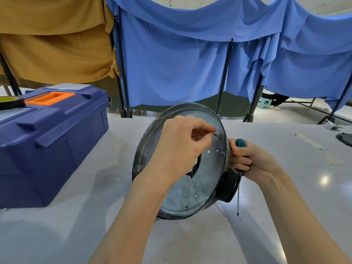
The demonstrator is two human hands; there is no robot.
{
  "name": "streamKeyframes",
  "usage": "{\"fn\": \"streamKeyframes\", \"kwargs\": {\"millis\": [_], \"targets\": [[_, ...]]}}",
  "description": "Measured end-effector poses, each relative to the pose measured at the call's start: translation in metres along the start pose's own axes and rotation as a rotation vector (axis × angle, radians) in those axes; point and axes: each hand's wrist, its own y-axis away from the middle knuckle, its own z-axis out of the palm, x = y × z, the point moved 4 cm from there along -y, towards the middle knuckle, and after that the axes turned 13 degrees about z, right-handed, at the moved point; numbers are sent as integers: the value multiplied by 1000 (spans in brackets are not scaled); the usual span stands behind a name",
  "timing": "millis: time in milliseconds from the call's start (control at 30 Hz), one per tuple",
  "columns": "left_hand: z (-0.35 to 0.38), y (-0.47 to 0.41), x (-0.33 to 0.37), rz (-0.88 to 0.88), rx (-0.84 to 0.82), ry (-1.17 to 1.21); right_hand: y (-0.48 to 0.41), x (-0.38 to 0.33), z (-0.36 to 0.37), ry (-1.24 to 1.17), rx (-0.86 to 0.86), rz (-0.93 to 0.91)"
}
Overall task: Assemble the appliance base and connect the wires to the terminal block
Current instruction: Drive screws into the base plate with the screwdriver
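A toolbox (pixel 51 134) sits left of the base (pixel 200 187), which stands tilted on edge on the table (pixel 95 235). The left hand (pixel 181 143) pinches a screw (pixel 217 135) at a hole near the base's upper rim. At its right rim, the right hand (pixel 255 162) grips a screwdriver (pixel 241 143). If the base wobbles, the screw may slip and drop.

Count's in: mostly singles, with pairs of hands and screws.
One base (pixel 205 176), one screwdriver (pixel 238 201), one toolbox (pixel 47 141), one tape roll (pixel 10 101). Two hands, left hand (pixel 179 147) and right hand (pixel 253 162). Two screws, loose screw (pixel 217 135) and seated screw (pixel 186 207). Four small holes (pixel 208 151) showing.
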Motion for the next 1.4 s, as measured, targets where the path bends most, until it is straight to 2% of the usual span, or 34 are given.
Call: {"fn": "streamKeyframes", "kwargs": {"millis": [100, 333, 567, 700, 900, 1233, 1400], "targets": [[1, 0, 2, 27, -1, -13, 0, -1, 2, -3, -42, -8], [6, -1, 4, 85, 14, -64, 0, -2, 4, 3, 15, -13], [10, -1, 0, 118, 50, -97, 0, -5, 9, -1, -22, -16], [11, 0, -5, 91, 100, -86, 1, -5, 11, 8, -38, -12], [13, 3, -10, -16, 193, 68, 1, -5, 9, 8, -29, -3], [21, 0, -10, 86, 41, -72, -2, -4, 4, 6, 36, 19], [23, 2, -18, -68, -73, -35, -4, -5, 2, -16, 57, 51]]}}
